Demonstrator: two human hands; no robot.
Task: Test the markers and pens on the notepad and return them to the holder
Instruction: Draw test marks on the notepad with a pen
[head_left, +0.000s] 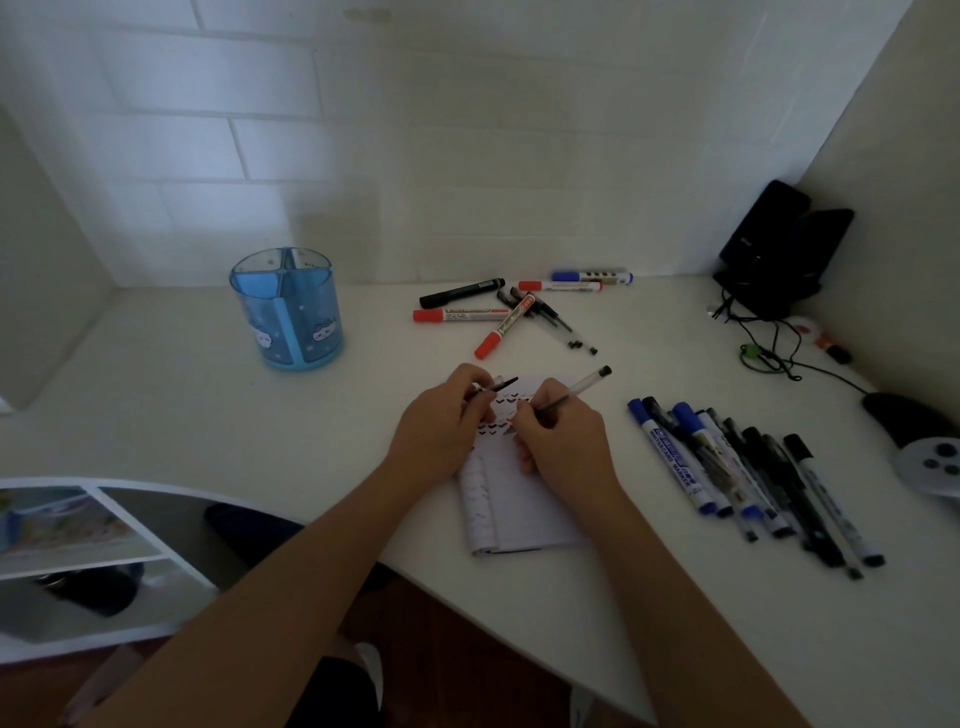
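Note:
A small white notepad (524, 514) lies on the white desk in front of me, its upper part covered with short dark tick marks. My right hand (561, 441) grips a clear pen (571, 392) with its tip down on the pad and its black end pointing up and right. My left hand (441, 421) rests at the pad's upper left edge and pinches a thin black pen cap (501, 384). The blue holder (288, 309) stands at the back left, apart from both hands.
Red, black and blue markers and pens (498, 312) lie scattered at the back of the desk (182, 405). A row of blue and black markers (748, 478) lies to the right of the pad. A black device with cables (779, 249) and a remote (924, 452) sit at far right.

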